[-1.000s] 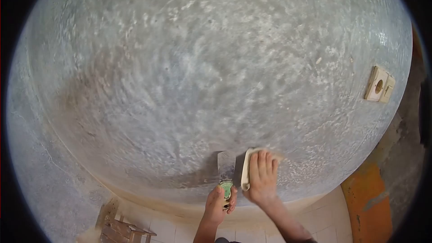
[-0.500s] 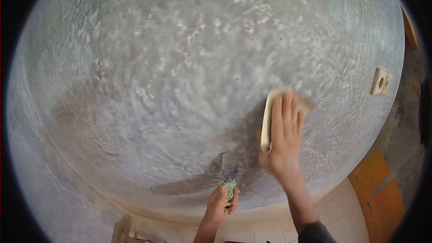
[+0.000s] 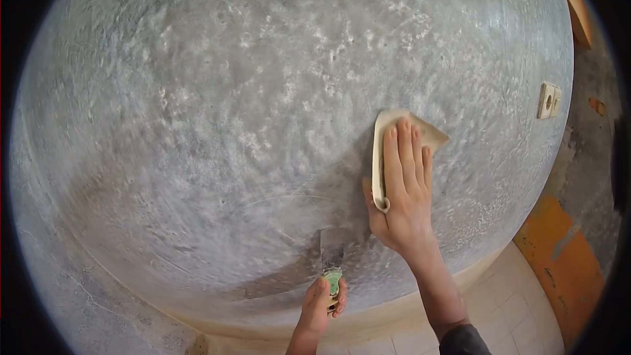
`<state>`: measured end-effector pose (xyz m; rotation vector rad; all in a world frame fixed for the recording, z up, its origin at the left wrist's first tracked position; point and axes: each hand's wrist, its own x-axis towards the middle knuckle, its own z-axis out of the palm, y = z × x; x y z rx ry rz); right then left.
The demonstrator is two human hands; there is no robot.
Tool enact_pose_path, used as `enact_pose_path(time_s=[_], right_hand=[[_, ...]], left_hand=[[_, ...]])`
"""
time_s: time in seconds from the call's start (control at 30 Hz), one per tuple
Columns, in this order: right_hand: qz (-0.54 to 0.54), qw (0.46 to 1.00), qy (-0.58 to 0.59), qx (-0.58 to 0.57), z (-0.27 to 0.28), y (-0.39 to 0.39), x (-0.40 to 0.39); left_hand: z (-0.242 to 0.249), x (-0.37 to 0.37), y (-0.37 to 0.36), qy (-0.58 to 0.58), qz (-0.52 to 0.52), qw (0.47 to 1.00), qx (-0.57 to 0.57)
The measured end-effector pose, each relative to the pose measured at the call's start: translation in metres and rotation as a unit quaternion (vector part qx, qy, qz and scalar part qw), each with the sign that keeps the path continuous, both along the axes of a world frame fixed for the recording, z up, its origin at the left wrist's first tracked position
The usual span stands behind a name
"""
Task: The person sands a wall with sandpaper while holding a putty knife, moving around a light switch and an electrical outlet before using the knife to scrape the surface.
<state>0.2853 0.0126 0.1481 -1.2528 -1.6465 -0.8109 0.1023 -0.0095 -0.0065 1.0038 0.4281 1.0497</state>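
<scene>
A mottled grey wall fills most of the view. My right hand lies with its fingers stretched over a cream-coloured sheet, pressing it flat to the wall; the sheet's left edge curls up beside the fingers. Lower down, my left hand is wrapped round the green handle of a putty knife, whose blade points up in front of the wall.
A white wall socket is on the right part of the wall. Beyond the wall's right edge are a grey and orange surface and an orange edge at the top. Pale floor tiles lie below.
The view has shifted a little, with the socket now further left and higher. My right hand and the sheet appear slightly higher and to the left. My left hand still holds the putty knife.
</scene>
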Motion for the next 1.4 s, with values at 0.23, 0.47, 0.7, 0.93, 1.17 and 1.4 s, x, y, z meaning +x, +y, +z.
enact_pose_path(time_s=[0.23, 0.47, 0.7, 0.93, 1.17, 1.4], right_hand=[[0.002, 0.999, 0.034, -0.021, -0.141, 0.006, -0.03], [0.002, 1.0, 0.011, -0.007, 0.005, -0.002, -0.019], [0.005, 0.999, 0.025, -0.047, -0.111, 0.001, -0.04], [0.025, 0.997, -0.066, 0.026, 0.064, 0.005, -0.056], [0.051, 0.996, -0.013, -0.078, -0.023, -0.003, -0.068], [0.004, 0.997, -0.029, 0.068, 0.067, 0.02, -0.064]], left_hand=[[-0.009, -0.006, -0.001, -0.049, -0.015, 0.999, -0.018], [-0.008, -0.005, -0.002, -0.026, -0.02, 0.999, -0.019], [-0.016, -0.024, -0.003, -0.088, -0.043, 0.993, -0.059], [-0.01, -0.028, -0.007, -0.078, -0.04, 0.994, -0.062], [-0.016, -0.039, -0.009, -0.07, -0.012, 0.996, -0.047], [-0.012, -0.037, -0.013, -0.046, 0.02, 0.996, -0.073]])
